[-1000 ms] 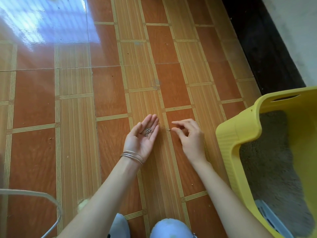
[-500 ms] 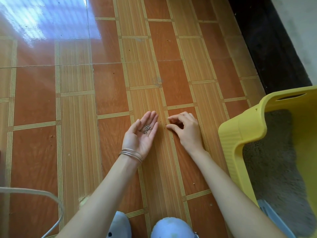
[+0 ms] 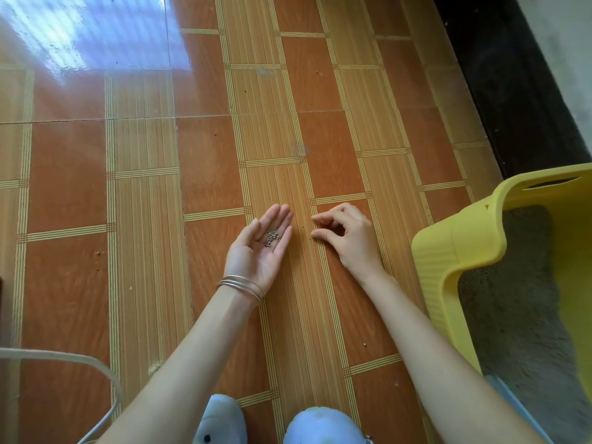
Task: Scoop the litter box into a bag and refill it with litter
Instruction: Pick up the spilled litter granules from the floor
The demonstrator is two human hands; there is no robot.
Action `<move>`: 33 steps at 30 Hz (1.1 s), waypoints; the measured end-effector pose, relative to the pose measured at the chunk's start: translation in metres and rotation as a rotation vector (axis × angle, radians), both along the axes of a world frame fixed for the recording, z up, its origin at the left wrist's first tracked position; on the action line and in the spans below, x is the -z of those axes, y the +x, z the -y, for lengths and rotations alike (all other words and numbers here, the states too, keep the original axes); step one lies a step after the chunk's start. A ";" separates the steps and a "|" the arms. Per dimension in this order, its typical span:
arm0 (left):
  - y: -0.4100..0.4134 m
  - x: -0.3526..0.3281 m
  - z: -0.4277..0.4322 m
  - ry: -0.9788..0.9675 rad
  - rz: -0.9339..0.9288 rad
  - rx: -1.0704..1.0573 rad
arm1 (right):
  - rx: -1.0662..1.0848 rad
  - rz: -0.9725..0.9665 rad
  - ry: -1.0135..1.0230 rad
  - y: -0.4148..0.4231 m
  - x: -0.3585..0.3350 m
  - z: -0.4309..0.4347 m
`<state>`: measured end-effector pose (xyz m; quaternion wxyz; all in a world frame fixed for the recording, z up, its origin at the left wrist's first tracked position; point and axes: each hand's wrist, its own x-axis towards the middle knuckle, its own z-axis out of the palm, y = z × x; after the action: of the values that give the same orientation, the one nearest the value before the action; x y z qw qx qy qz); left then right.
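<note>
My left hand [image 3: 261, 251] lies open, palm up, cupping litter grains [image 3: 272, 237]; my right hand [image 3: 347, 235] pinches, possibly a grain, on the floor [image 3: 144, 251].

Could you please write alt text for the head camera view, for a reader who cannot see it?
A person's left hand lies palm-up on an orange tiled floor, cupping a few grey litter granules, while the right hand pinches at the floor just beside it. At the right edge stands a yellow litter box holding grey litter.
</note>
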<state>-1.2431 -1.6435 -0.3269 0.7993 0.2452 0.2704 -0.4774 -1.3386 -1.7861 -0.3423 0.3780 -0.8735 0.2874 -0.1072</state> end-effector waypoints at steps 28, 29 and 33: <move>0.000 0.001 0.001 -0.005 0.015 0.006 | 0.065 0.029 -0.215 -0.026 0.006 -0.017; 0.000 0.001 0.001 -0.005 0.017 0.008 | 0.047 0.034 -0.233 -0.023 0.006 -0.017; -0.001 0.001 0.001 -0.001 0.013 0.005 | 0.028 0.066 -0.250 -0.015 0.009 -0.018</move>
<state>-1.2438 -1.6450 -0.3277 0.7999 0.2486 0.2646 -0.4778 -1.3535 -1.7679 -0.3511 0.2741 -0.9056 0.2713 -0.1764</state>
